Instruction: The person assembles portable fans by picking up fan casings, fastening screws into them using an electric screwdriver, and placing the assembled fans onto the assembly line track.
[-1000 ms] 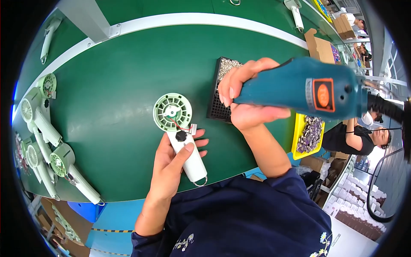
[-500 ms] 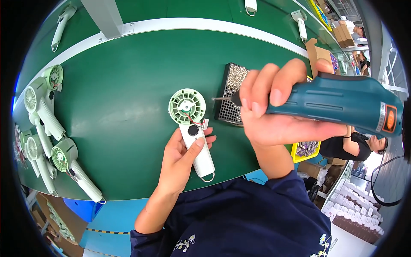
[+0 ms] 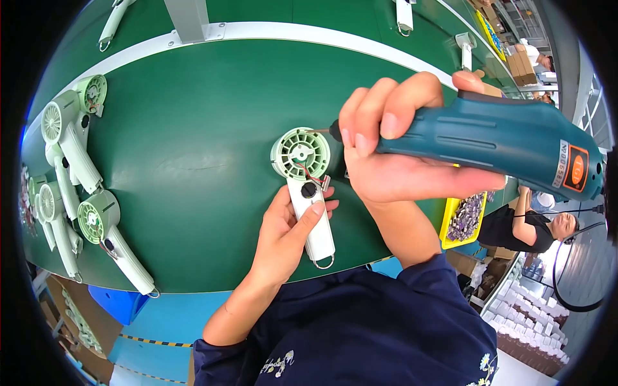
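My left hand [image 3: 287, 230] is wrapped round the white handle of a handheld fan [image 3: 317, 235], thumb on top below its black button. The fan's round pale-green head has its slotted inside facing up, with red and black wires and a white connector beside the neck. In my right hand [image 3: 399, 145] is a teal electric screwdriver [image 3: 496, 141], held almost level. Its thin bit reaches left to the upper rim of the fan head; whether the tip touches cannot be made out. My right hand covers the black screw tray.
Several part-built fans [image 3: 96, 215] lie in a group at the left of the green table [image 3: 187, 167]. A yellow bin [image 3: 465, 219] of small metal parts stands at the right. A white rail [image 3: 290, 31] crosses the back. A co-worker [image 3: 528, 225] is at the far right.
The screwdriver has moved left, bringing its bit from over the screw tray to the fan head's rim. My right hand now hides the tray. The view has shifted slightly.
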`<action>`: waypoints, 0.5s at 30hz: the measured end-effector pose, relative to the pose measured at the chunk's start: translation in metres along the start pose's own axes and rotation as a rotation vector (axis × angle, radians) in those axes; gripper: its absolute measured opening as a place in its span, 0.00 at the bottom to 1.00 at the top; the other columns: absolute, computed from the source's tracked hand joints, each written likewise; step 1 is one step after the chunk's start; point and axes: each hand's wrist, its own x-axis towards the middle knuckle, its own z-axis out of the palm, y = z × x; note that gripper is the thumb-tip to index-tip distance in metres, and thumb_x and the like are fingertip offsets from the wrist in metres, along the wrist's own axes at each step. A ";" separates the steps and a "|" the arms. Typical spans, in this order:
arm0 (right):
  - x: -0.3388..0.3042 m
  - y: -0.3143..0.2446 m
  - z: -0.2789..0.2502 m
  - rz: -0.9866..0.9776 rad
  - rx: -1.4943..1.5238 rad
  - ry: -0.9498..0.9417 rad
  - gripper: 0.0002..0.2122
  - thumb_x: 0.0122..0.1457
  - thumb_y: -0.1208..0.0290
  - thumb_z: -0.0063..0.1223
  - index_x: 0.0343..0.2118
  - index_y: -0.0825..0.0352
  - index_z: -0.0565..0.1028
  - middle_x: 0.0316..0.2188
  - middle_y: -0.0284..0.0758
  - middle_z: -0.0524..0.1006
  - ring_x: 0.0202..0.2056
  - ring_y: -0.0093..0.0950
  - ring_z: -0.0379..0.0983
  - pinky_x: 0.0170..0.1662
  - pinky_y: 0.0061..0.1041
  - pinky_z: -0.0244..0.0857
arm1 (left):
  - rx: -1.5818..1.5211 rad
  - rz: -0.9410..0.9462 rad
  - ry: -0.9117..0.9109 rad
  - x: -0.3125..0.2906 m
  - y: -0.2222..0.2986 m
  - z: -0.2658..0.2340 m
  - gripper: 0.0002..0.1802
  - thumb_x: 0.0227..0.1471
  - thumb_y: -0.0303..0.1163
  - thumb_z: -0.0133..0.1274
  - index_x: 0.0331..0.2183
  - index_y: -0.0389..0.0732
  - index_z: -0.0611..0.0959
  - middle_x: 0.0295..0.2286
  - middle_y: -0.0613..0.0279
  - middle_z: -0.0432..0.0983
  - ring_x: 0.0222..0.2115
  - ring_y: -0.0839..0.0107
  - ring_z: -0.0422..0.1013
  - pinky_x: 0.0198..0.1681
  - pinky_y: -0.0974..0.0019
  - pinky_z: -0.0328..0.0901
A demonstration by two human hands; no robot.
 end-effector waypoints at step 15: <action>-0.008 0.017 0.000 0.093 -0.023 0.044 0.45 0.45 0.20 0.32 0.56 0.56 0.58 0.22 0.33 0.67 0.15 0.26 0.63 0.17 0.27 0.58 | -0.021 -0.010 -0.006 -0.001 0.002 -0.001 0.22 0.60 0.28 0.50 0.53 0.33 0.66 0.48 0.51 0.72 0.46 0.65 0.73 0.49 0.65 0.67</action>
